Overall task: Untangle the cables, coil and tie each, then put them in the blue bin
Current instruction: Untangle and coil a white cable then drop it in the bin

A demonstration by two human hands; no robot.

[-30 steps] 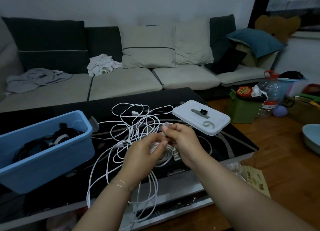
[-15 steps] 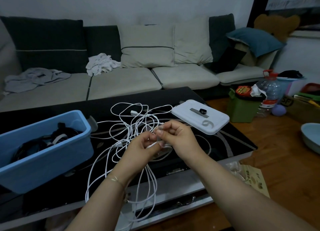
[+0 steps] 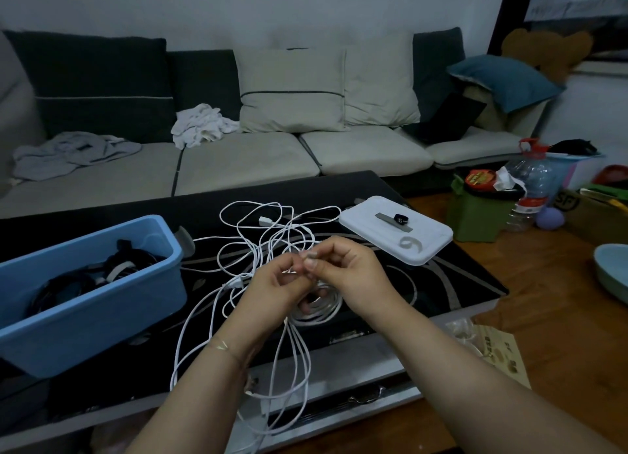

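Item: white cables (image 3: pixel 272 246), right of the blue bin (image 3: pixel 102 297); our left hand (image 3: pixel 272 290) and right hand (image 3: pixel 350 273) pinch one end, fingers (image 3: pixel 311 263) curled together.

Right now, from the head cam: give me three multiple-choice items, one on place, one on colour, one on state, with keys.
1. Where is the blue bin? A left of the hands B right of the hands C on the sofa
2. What colour are the loose cables on the table? A black B white C red
3. What are the left hand and right hand doing? A resting flat B pinching a cable end C lifting the lid

Key: 1 A, it sits at the table's left. 2 B, white loops. 3 B, fingertips meet on a plug.
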